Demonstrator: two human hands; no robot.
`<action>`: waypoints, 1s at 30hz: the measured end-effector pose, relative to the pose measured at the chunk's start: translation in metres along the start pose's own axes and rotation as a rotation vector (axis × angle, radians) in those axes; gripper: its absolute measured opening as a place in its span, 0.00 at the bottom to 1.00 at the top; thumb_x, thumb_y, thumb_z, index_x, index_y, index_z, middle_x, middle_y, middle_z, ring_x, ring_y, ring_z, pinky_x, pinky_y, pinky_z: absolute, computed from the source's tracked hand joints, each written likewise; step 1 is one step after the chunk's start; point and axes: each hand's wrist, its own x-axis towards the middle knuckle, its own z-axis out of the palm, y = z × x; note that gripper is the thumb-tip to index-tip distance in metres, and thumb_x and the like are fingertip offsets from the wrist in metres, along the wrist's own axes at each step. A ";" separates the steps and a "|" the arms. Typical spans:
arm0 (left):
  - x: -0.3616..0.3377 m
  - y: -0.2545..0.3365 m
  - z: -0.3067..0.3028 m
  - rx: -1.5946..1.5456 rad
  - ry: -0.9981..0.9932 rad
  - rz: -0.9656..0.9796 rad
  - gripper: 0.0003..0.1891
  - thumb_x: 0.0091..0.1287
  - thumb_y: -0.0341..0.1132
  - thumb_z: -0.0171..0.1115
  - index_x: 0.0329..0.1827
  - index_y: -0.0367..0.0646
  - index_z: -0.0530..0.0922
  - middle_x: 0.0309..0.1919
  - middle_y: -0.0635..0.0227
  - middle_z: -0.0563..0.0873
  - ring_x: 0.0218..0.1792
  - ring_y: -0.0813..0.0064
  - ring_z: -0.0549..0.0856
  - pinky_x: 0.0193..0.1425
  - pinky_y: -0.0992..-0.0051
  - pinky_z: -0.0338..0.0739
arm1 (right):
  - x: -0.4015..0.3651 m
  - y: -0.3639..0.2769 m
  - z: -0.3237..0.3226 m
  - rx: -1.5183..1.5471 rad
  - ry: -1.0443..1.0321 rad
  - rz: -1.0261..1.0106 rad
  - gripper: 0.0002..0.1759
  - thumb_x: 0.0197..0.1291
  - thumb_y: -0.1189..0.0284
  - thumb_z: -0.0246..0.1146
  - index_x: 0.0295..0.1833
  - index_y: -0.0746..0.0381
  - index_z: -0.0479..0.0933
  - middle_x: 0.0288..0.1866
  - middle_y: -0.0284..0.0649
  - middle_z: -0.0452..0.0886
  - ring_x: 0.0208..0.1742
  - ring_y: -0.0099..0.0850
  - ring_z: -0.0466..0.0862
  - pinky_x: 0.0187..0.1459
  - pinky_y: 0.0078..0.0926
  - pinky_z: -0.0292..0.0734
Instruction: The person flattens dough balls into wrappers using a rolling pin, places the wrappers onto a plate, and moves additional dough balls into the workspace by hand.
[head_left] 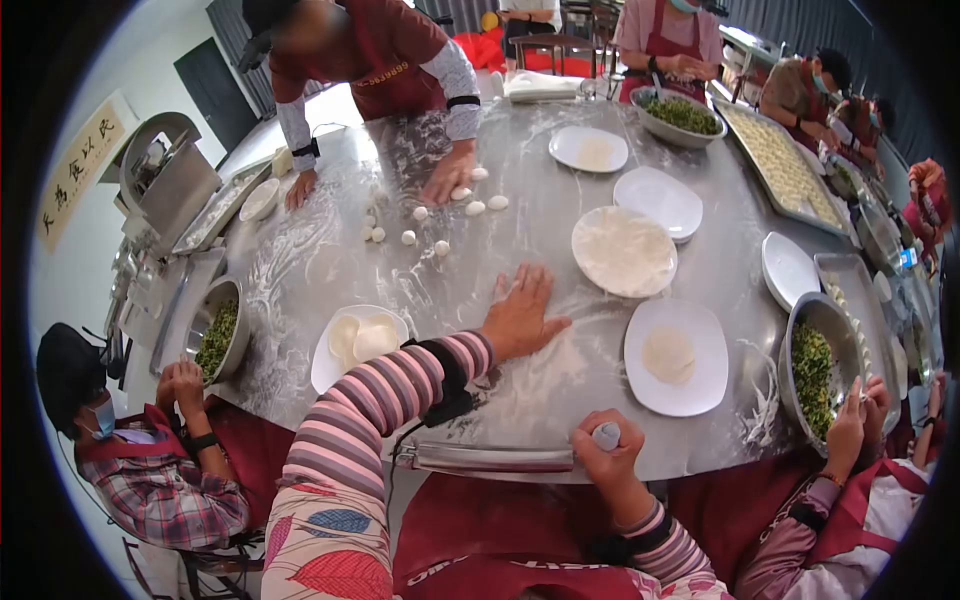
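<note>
The rolling pin (490, 459) lies at lower centre of the frame along the near edge of the tabletop (480, 240), long axis left to right. The right hand (608, 460) is fisted round its right end. The left hand (520, 320) is spread flat on the floured tabletop at centre frame; characters on the wall sign (82, 170), upper left, are not legible.

Right of our left grip (520, 320) we see a white plate (702, 396) bearing a dough round (668, 354); left of it, a plate of wrappers (325, 370). Beyond it lie dough balls (441, 247).

Left grip (520, 320) flat, right grip (603, 458) fisted.
</note>
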 end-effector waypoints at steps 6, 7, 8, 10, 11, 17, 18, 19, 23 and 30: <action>0.017 -0.032 0.006 -0.228 0.288 0.000 0.28 0.62 0.47 0.53 0.58 0.35 0.63 0.58 0.49 0.65 0.63 0.53 0.61 0.65 0.59 0.55 | 0.003 -0.004 -0.003 0.030 -0.043 -0.032 0.06 0.44 0.83 0.63 0.23 0.65 0.72 0.19 0.37 0.76 0.18 0.22 0.74 0.21 0.19 0.68; 0.017 -0.043 0.002 -0.374 0.382 -0.050 0.23 0.59 0.41 0.58 0.52 0.35 0.69 0.51 0.49 0.72 0.57 0.53 0.68 0.61 0.63 0.62 | 0.001 -0.005 -0.003 0.040 -0.052 -0.004 0.06 0.44 0.83 0.63 0.23 0.65 0.72 0.19 0.37 0.76 0.18 0.22 0.74 0.21 0.19 0.68; 0.015 -0.053 -0.001 -0.308 0.540 -0.163 0.19 0.55 0.37 0.60 0.46 0.36 0.70 0.45 0.52 0.73 0.51 0.54 0.71 0.55 0.63 0.65 | -0.001 -0.005 -0.003 0.041 -0.050 0.002 0.06 0.44 0.83 0.63 0.23 0.65 0.72 0.19 0.37 0.76 0.18 0.22 0.74 0.21 0.19 0.68; 0.010 -0.076 -0.001 -0.213 0.757 -0.346 0.14 0.50 0.32 0.63 0.37 0.37 0.70 0.38 0.54 0.74 0.43 0.54 0.74 0.48 0.62 0.68 | -0.003 -0.006 -0.004 -0.014 -0.035 -0.015 0.05 0.44 0.83 0.63 0.23 0.65 0.72 0.18 0.37 0.76 0.18 0.22 0.74 0.21 0.18 0.68; 0.008 -0.090 0.000 -0.178 0.821 -0.410 0.13 0.49 0.31 0.63 0.35 0.38 0.70 0.36 0.54 0.74 0.41 0.55 0.74 0.46 0.62 0.68 | -0.003 -0.005 -0.004 -0.014 -0.035 -0.019 0.05 0.44 0.83 0.63 0.23 0.65 0.72 0.18 0.37 0.76 0.18 0.22 0.74 0.21 0.18 0.68; -0.022 -0.104 -0.007 -0.396 0.573 -0.395 0.09 0.52 0.31 0.59 0.33 0.39 0.71 0.34 0.56 0.74 0.37 0.58 0.75 0.42 0.64 0.70 | -0.006 -0.004 -0.005 0.005 -0.039 -0.029 0.05 0.44 0.83 0.62 0.24 0.65 0.72 0.18 0.36 0.75 0.18 0.21 0.74 0.21 0.18 0.67; -0.029 -0.095 -0.011 -0.399 0.565 -0.397 0.09 0.52 0.31 0.59 0.33 0.39 0.71 0.34 0.56 0.74 0.37 0.58 0.75 0.42 0.64 0.70 | -0.004 -0.007 -0.004 0.010 -0.041 -0.019 0.06 0.45 0.83 0.62 0.24 0.65 0.71 0.18 0.36 0.75 0.18 0.20 0.74 0.21 0.18 0.67; -0.037 -0.082 -0.016 -0.433 0.496 -0.278 0.08 0.53 0.31 0.58 0.34 0.39 0.72 0.35 0.55 0.74 0.38 0.55 0.75 0.43 0.63 0.70 | -0.004 -0.009 -0.003 0.015 -0.040 -0.012 0.06 0.45 0.83 0.62 0.24 0.65 0.71 0.18 0.35 0.75 0.18 0.20 0.73 0.21 0.18 0.67; -0.064 -0.055 -0.020 -0.292 0.353 -0.132 0.11 0.52 0.34 0.61 0.34 0.38 0.73 0.32 0.53 0.75 0.37 0.56 0.77 0.40 0.64 0.71 | -0.005 -0.005 -0.004 -0.015 -0.060 -0.028 0.06 0.45 0.84 0.61 0.25 0.65 0.71 0.18 0.35 0.74 0.18 0.20 0.73 0.20 0.17 0.67; -0.081 -0.052 -0.023 -0.320 0.048 -0.164 0.13 0.49 0.37 0.65 0.30 0.38 0.74 0.32 0.52 0.77 0.38 0.55 0.77 0.40 0.64 0.71 | -0.013 -0.005 -0.001 -0.051 0.027 0.005 0.06 0.46 0.83 0.61 0.25 0.65 0.71 0.18 0.35 0.74 0.18 0.19 0.73 0.20 0.17 0.66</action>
